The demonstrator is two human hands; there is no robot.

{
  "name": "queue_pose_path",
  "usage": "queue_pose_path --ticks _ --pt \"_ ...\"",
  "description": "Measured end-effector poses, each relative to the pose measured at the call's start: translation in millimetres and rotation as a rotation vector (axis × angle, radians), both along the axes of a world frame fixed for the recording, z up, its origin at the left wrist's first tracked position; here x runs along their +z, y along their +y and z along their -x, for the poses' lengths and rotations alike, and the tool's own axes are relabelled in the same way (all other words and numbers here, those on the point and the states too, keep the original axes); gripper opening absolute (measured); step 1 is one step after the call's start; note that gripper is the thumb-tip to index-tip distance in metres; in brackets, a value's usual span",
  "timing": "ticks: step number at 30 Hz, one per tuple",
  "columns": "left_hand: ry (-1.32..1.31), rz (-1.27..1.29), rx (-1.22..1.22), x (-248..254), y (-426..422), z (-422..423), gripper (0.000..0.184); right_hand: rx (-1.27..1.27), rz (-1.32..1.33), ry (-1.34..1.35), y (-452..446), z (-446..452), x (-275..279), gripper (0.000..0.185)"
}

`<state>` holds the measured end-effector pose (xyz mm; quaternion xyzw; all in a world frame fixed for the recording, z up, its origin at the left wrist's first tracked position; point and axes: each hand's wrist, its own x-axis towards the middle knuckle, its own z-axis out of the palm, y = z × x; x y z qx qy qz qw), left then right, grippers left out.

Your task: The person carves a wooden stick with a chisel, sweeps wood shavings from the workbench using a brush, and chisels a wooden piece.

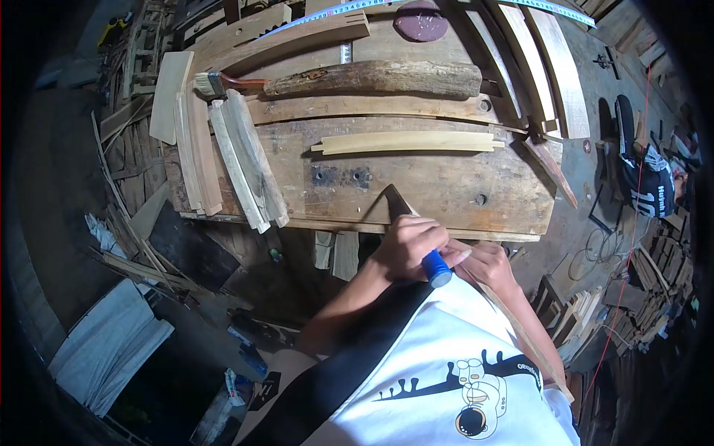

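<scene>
In the head view, my left hand [411, 240] is wrapped round a blue-handled tool [437, 269], near the front edge of the workbench [439, 189]. The tool's dark, narrow metal end [399, 204] points forward over the bench; its exact kind is unclear. Close beside it, my right hand [489, 265] is closed on a long thin wooden strip [524, 333]. That strip slants back along my right forearm, over my white shirt. Ahead of both hands, a pale wooden piece with notched ends [409, 143] lies across the bench.
A rough log [375, 79], a brush [211, 85] and a reddish-brown disc [421, 22] lie farther back. Wooden pieces [244, 160] rest at left, boards [554, 70] at right. A measuring tape [346, 8] crosses the far side. Scrap wood [645, 327] is heaped on the right-hand floor.
</scene>
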<state>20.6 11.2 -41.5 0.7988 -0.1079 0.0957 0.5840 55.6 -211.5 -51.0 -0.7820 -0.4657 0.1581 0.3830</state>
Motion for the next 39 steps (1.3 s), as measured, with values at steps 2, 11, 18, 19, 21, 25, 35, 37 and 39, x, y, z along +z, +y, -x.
queue_pose_path --ticks 2,11,18,19,21,25,35,37,39 --pt "-0.035 0.076 -0.013 5 -1 4 0.038 0.003 0.001 0.022 0 0 0 0.032" --pt "-0.059 0.030 -0.075 9 -2 8 0.036 0.005 -0.005 0.044 1 0 2 0.040" --pt "-0.096 -0.155 -0.148 -12 -9 17 0.033 0.021 0.016 0.006 -1 3 3 0.042" --pt "-0.146 -0.124 -0.067 -17 -10 15 0.032 0.016 0.011 0.007 -1 5 2 0.042" --pt "-0.159 -0.124 -0.060 -19 -9 13 0.032 0.004 0.022 0.003 1 3 3 0.038" --pt "-0.114 -0.045 -0.015 -9 -5 16 0.034 0.012 0.040 0.045 1 4 4 0.038" --pt "-0.083 0.011 -0.031 1 -5 17 0.039 -0.030 0.009 0.139 9 3 11 0.040" --pt "-0.118 -0.003 -0.039 -4 -8 17 0.040 -0.025 0.017 0.132 9 3 11 0.040" --pt "-0.133 -0.040 -0.052 -8 -12 17 0.039 -0.022 0.039 0.137 6 5 8 0.041"
